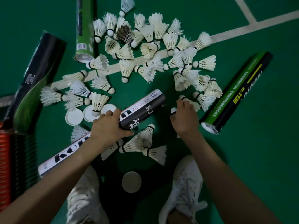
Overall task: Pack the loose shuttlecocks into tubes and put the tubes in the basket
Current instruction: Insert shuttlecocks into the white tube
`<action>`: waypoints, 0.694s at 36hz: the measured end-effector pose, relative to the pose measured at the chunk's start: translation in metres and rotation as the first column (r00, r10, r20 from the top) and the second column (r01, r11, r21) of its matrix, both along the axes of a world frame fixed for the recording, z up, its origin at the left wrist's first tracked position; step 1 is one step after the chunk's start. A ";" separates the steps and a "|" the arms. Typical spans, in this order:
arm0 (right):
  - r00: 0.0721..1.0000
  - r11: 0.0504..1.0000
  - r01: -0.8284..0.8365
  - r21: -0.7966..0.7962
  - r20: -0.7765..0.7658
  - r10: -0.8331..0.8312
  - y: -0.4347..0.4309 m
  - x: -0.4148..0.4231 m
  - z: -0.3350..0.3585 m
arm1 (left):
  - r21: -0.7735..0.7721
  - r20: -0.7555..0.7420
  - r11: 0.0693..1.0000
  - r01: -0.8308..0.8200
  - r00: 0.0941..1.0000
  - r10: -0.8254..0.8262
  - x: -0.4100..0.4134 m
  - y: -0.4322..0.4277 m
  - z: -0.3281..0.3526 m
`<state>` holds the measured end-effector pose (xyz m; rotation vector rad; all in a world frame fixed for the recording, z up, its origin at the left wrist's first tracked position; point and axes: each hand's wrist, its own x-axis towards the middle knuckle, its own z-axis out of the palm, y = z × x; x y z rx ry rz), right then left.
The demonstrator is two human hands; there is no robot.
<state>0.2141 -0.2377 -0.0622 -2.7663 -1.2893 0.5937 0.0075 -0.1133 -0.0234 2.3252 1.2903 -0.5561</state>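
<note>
**Markings.** The black-and-white tube (145, 107) in my left hand (111, 125) reads "BADMINTON" and "KJ". The white tube (64, 156) under my left forearm reads "KO"; the rest is covered. The green-and-black tube (236, 92) at right reads "BADMINTON SHUTTLECOCKS", plus yellow digits I cannot read with certainty. The green tube (84, 29) at top carries a barcode.

**Containers.** The near end of the green-and-black tube is open and shows its silver lining. I cannot tell what the other tubes contain. The orange basket (4, 159) sits at the left edge, its interior out of view. Three white lids (74, 117) lie on the floor (258, 159).

**Grip.** My left fingers are curled round the black-and-white tube near its lower end. The fingers of my right hand (184, 120) are curled over a shuttlecock (174, 110), whose cork protrudes at the thumb side. Loose shuttlecocks (153, 46) lie scattered on the floor beyond both hands.
</note>
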 end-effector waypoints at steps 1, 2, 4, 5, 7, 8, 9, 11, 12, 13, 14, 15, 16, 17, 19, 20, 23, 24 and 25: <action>1.000 0.999 -0.010 -0.045 0.013 0.011 -0.001 -0.003 0.000 | -0.003 0.000 1.000 -0.001 1.000 0.001 -0.001 0.000 0.000; 1.000 0.996 -0.011 -0.093 0.018 0.013 -0.002 -0.007 0.000 | -0.005 0.002 1.000 -0.002 1.000 0.002 -0.002 -0.001 -0.001; 1.000 0.986 0.011 -0.166 0.017 -0.009 -0.002 -0.013 -0.003 | -0.009 0.006 1.000 -0.009 1.000 0.009 -0.005 0.000 -0.001; 1.000 0.983 0.026 -0.180 0.021 -0.022 -0.001 -0.016 -0.004 | -0.012 0.009 1.000 -0.015 1.000 0.015 -0.007 0.000 -0.001; 0.999 0.986 0.049 -0.158 0.032 -0.044 0.002 -0.018 -0.006 | -0.018 0.015 0.999 -0.027 1.000 0.027 -0.011 0.001 -0.001; 0.998 0.990 0.055 -0.133 0.021 -0.053 0.003 -0.017 -0.006 | -0.021 0.012 0.999 -0.032 0.999 0.032 -0.013 0.002 0.001; 0.998 0.993 0.057 -0.106 0.003 -0.057 0.006 -0.016 -0.006 | -0.022 0.006 0.999 -0.035 0.999 0.035 -0.014 0.004 0.002; 0.996 0.997 0.073 -0.008 -0.043 -0.073 0.010 -0.013 -0.005 | -0.022 -0.001 0.999 -0.042 0.999 0.042 -0.019 0.006 0.004; 0.991 0.991 0.109 0.079 -0.081 -0.102 0.013 -0.011 -0.004 | -0.022 0.000 0.999 -0.049 0.999 0.049 -0.021 0.008 0.005; 0.979 0.971 0.170 0.167 -0.142 -0.146 0.016 -0.010 -0.002 | -0.022 0.002 0.998 -0.058 0.998 0.058 -0.023 0.009 0.006; 0.952 0.938 0.253 0.236 -0.232 -0.199 0.020 -0.010 0.002 | -0.022 0.004 0.997 -0.067 0.998 0.067 -0.026 0.011 0.006; 0.906 0.896 0.347 0.277 -0.346 -0.244 0.024 -0.009 0.006 | -0.021 0.007 0.997 -0.075 0.997 0.076 -0.028 0.012 0.006; 0.840 0.849 0.439 0.294 -0.470 -0.271 0.030 -0.009 0.011 | -0.017 0.014 0.996 -0.083 0.996 0.083 -0.031 0.014 0.007; 0.768 0.807 0.512 0.294 -0.577 -0.277 0.035 -0.009 0.016 | -0.015 0.024 0.996 -0.090 0.996 0.090 -0.033 0.015 0.007; 0.680 0.765 0.572 0.296 -0.693 -0.240 0.046 -0.006 0.024 | -0.021 0.041 0.995 -0.100 0.994 0.101 -0.039 0.019 0.007; 0.660 0.767 0.569 0.296 -0.721 -0.211 0.050 -0.004 0.027 | -0.025 0.046 0.994 -0.105 0.993 0.106 -0.042 0.021 0.008; 0.609 0.816 0.515 0.264 -0.783 -0.131 0.060 -0.002 0.033 | -0.024 0.064 0.993 -0.112 0.991 0.114 -0.052 0.028 0.010; 0.598 0.833 0.489 0.259 -0.794 -0.105 0.063 -0.002 0.034 | -0.018 0.071 0.994 -0.111 0.991 0.112 -0.056 0.030 0.011; 0.593 0.847 0.463 0.261 -0.802 -0.078 0.065 -0.002 0.036 | -0.013 0.076 0.994 -0.109 0.991 0.110 -0.059 0.032 0.011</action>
